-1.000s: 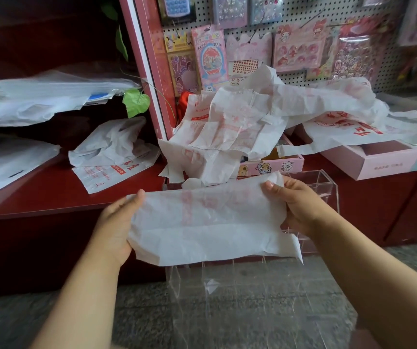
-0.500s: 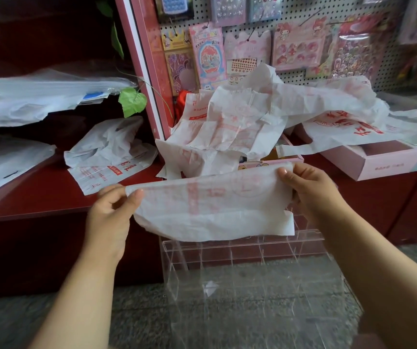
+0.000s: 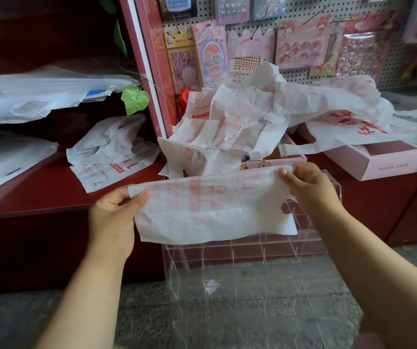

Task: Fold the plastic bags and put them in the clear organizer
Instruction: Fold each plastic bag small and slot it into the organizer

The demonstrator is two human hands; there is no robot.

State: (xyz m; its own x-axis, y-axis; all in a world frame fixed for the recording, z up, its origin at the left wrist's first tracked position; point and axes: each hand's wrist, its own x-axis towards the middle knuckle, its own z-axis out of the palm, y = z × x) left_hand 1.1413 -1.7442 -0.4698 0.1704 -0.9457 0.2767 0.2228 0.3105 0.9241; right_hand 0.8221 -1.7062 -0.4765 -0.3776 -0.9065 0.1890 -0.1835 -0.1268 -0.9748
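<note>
A white plastic bag point(image 3: 212, 205) with faded red print is held stretched out flat in the air between both hands. Its upper left corner is pinched by the left hand point(image 3: 116, 212), thumb on the near face; its upper right corner is pinched by the right hand point(image 3: 305, 185), so each grip is clamped on the bag. The bag hangs in front of and above the clear organizer point(image 3: 247, 268), whose divided compartments are seen below its lower edge. The organizer is set on a speckled grey floor point(image 3: 38, 321) against a dark red counter point(image 3: 51, 195). Behind the bag, a loose heap of bags point(image 3: 247, 122) is spread over pink boxes point(image 3: 383, 159), just beyond the organizer. More bags point(image 3: 111, 152) are laid on the counter to the left. A pegboard point(image 3: 300, 21) hung with sticker packs is seen at the back.
</note>
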